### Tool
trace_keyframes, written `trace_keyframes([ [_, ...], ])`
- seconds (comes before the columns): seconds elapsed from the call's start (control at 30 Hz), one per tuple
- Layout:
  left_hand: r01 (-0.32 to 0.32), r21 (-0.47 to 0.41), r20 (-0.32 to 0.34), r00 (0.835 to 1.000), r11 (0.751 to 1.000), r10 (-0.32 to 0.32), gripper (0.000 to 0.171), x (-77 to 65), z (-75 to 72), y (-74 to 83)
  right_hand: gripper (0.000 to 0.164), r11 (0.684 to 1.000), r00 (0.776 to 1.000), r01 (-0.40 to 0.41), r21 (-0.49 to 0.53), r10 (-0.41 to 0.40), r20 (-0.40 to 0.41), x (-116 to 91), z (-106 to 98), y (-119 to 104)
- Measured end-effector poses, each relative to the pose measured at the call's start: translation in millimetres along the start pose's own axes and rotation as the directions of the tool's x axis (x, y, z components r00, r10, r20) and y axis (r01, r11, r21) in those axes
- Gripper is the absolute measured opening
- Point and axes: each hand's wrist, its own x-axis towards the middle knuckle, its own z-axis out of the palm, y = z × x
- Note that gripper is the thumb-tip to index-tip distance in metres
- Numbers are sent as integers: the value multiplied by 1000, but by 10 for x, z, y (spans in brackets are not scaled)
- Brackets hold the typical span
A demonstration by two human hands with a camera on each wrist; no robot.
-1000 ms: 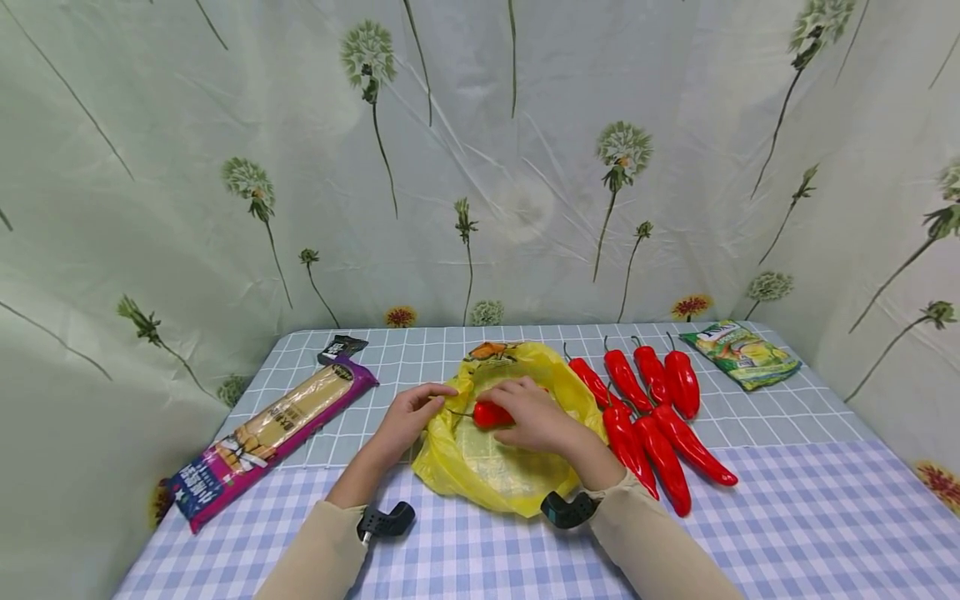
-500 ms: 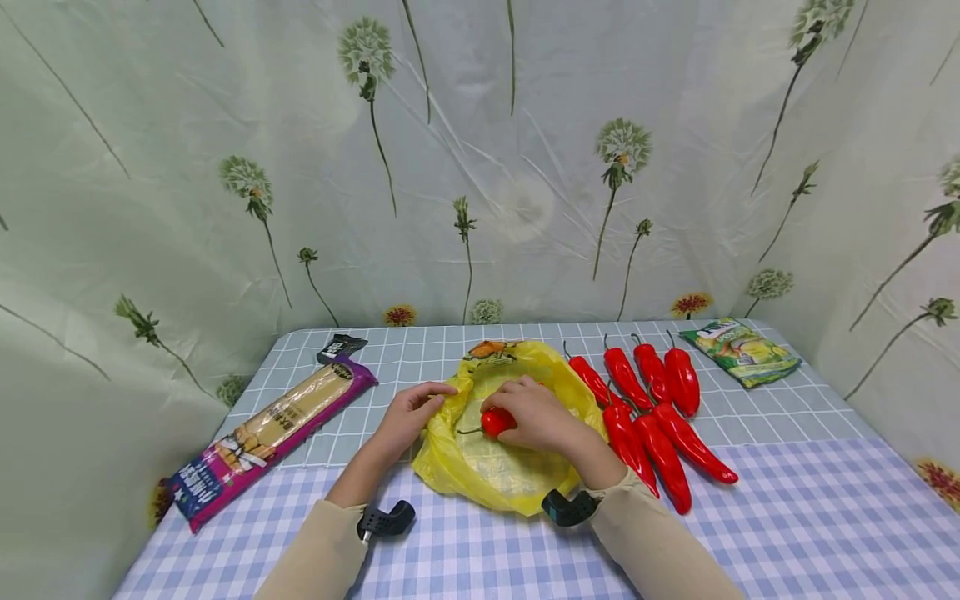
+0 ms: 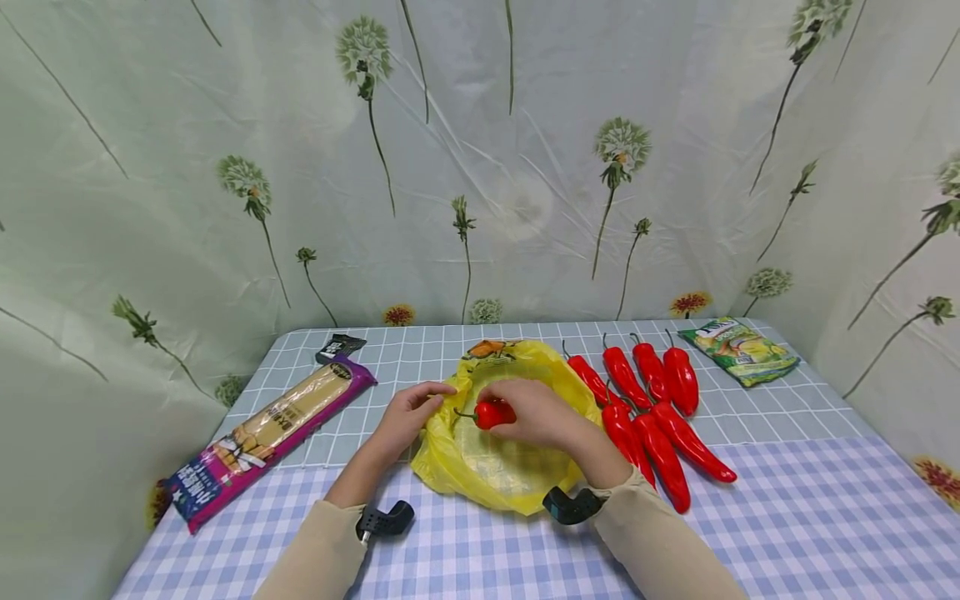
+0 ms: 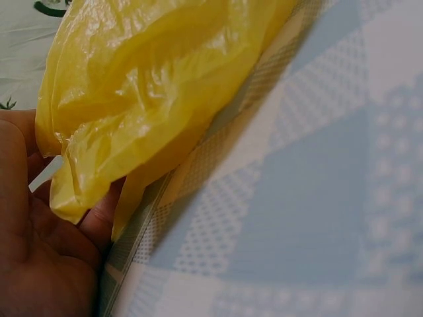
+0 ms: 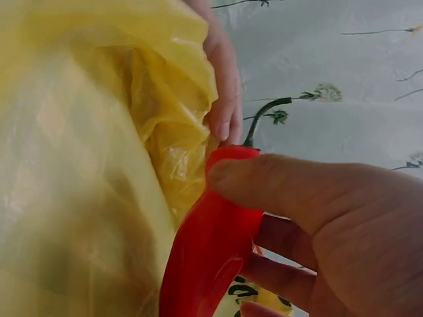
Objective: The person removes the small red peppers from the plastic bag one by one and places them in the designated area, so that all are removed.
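A yellow plastic bag [image 3: 480, 492] lies spread with its mouth facing up in the middle of the table. At its left rim, my left hand [image 3: 408, 414] pinches the film; in the left wrist view a fold of the bag [image 4: 152, 86] runs between thumb and fingers. My right hand [image 3: 536, 412] grips a glossy red chili pepper [image 3: 491, 414] over the bag's mouth. The right wrist view shows the thumb pressed near the top of the pepper [image 5: 211, 231], with its green stem up and its lower end cut off by the frame.
Several red chili peppers [image 3: 660, 458] lie right of the bag, close to its edge. Behind them is a green packet [image 3: 742, 354]. A long purple-edged noodle pack [image 3: 277, 437] and a small black packet [image 3: 341, 347] lie on the left of the checked table [image 3: 450, 558].
The right hand and its chili pepper have risen slightly in the head view, and the pepper shows more of its body. The left hand keeps its place on the rim.
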Motion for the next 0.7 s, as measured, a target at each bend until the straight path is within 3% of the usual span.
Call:
trace_keyframes([
  [0.33, 20, -42, 7, 1000, 999, -19, 31, 4, -7, -14, 38, 984, 1000, -24, 175, 27, -16, -14, -67, -63],
  [0.5, 12, -42, 7, 1000, 999, -11, 30, 8, -9, -12, 38, 981, 999, -35, 188, 41, -31, -21, -103, -95],
  [0.7, 23, -10, 0, 1000, 1000, -23, 28, 6, -6, -12, 35, 978, 996, 35, 204, -18, -85, -37, -166, -127],
])
